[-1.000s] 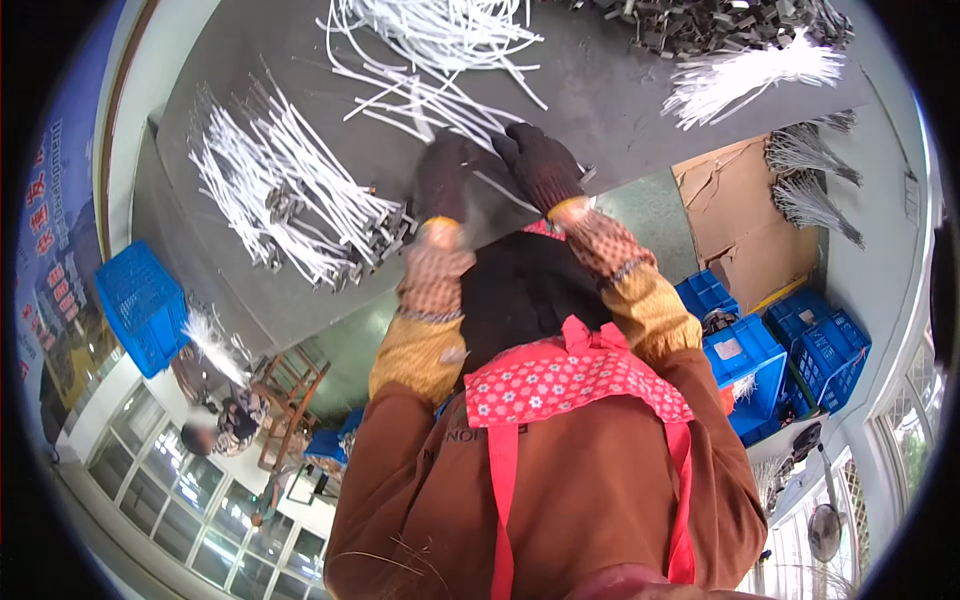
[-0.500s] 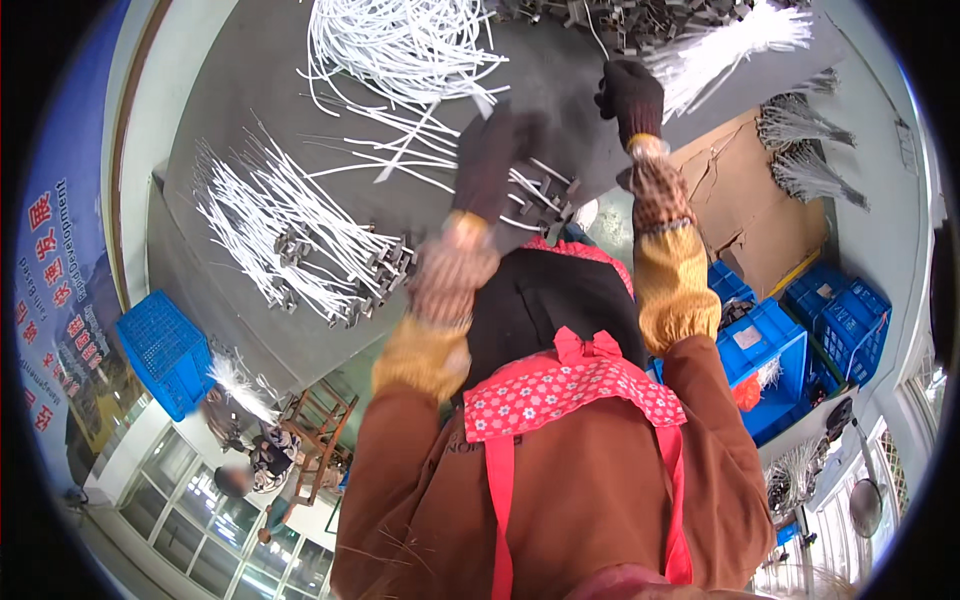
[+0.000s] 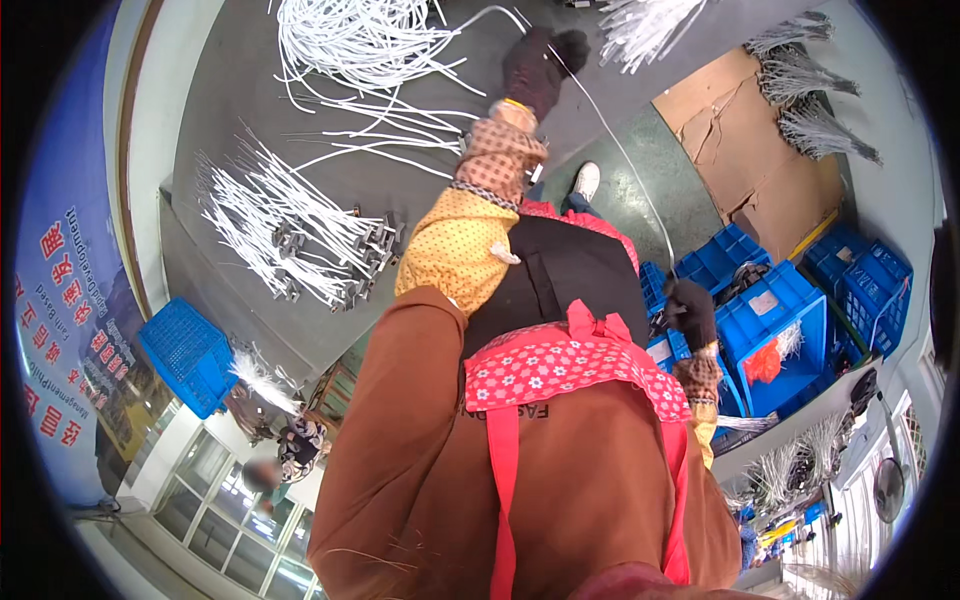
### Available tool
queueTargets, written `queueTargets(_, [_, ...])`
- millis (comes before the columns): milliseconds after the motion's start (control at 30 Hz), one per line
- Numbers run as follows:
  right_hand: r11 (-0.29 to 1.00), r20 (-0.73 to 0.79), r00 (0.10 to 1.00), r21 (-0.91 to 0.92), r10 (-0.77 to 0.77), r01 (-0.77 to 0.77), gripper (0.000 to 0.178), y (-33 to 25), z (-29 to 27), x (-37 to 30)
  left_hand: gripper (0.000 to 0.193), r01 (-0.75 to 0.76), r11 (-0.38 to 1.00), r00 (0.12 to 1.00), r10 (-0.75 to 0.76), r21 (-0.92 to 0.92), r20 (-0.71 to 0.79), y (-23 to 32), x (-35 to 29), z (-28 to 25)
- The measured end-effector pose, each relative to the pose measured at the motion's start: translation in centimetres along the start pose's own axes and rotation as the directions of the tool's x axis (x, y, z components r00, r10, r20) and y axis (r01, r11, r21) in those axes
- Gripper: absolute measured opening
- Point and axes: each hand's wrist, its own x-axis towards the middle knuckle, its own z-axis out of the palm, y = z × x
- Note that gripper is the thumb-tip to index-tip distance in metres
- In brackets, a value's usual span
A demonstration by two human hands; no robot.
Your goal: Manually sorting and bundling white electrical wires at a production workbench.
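Observation:
My left hand (image 3: 545, 70), in a dark knit glove, is over the grey table with its fingers closed around a thin white wire (image 3: 625, 150). The wire runs from there, slightly bowed, down past the table edge to my right hand (image 3: 690, 315). That hand, also gloved, pinches the wire's lower end beside the blue crates. A thicker white sleeve (image 3: 490, 14) curves toward my left hand from a big coil of white sleeves (image 3: 355, 45). Loose white sleeves (image 3: 395, 130) lie nearer me on the table.
White wires with dark metal clips (image 3: 300, 225) lie at the table's left. Another white bundle (image 3: 645, 30) is at the far edge. Cardboard (image 3: 755, 140) with grey wire bundles (image 3: 815, 80) lies right. Blue crates (image 3: 770, 315) stand near my right arm, a blue basket (image 3: 185, 355) at left.
My right hand has moved from above the table down toward the crates, drawing the wire out long. My left hand has moved farther forward and right, now at the wire's upper part.

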Motion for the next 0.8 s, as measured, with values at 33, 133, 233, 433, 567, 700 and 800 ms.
queueTargets(33, [1.0, 0.005, 1.0, 0.01, 0.007, -0.007, 0.016, 0.1, -0.3, -1.0, 0.025, -0.31, 0.921, 0.948, 0.28, 0.235, 0.155, 0.1, -0.3, -0.2])
queueTargets(133, [0.977, -0.083, 0.994, 0.206, 0.076, -0.058, 0.016, -1.4, -2.0, -3.2, 0.032, -0.224, 0.968, 0.964, 0.204, 0.11, 0.168, 2.3, 0.6, -1.4])
queueTargets(233, [0.704, 0.016, 0.851, -0.554, -0.525, 0.445, 0.022, -1.1, -4.6, -2.4, 0.037, -0.247, 0.938, 0.954, 0.191, 0.244, 0.232, 4.4, 0.4, 0.8])
queueTargets(433, [0.693, -0.036, 0.819, -0.554, -0.573, 0.461, 0.014, -2.3, -4.8, -0.7, 0.045, -0.05, 0.994, 0.985, 0.033, 0.093, 0.172, 5.1, 1.9, 0.1])
queueTargets(567, [0.979, -0.101, 0.985, -0.163, -0.139, 0.122, 0.007, -1.8, -4.4, -1.5, 0.044, -0.059, 0.993, 0.99, 0.044, 0.107, 0.138, 4.1, 0.6, 0.7])
queueTargets(700, [0.956, -0.007, 0.98, -0.221, -0.198, 0.192, 0.004, 2.1, -4.6, -1.5, 0.042, -0.045, 0.999, 0.993, 0.042, 0.024, 0.111, 3.4, -0.4, 0.9])
queueTargets(800, [0.931, 0.002, 0.966, -0.265, -0.259, 0.25, 0.007, 1.4, -4.1, -1.5, 0.04, -0.052, 0.998, 0.997, 0.049, 0.039, 0.058, 3.5, -0.8, 0.5])
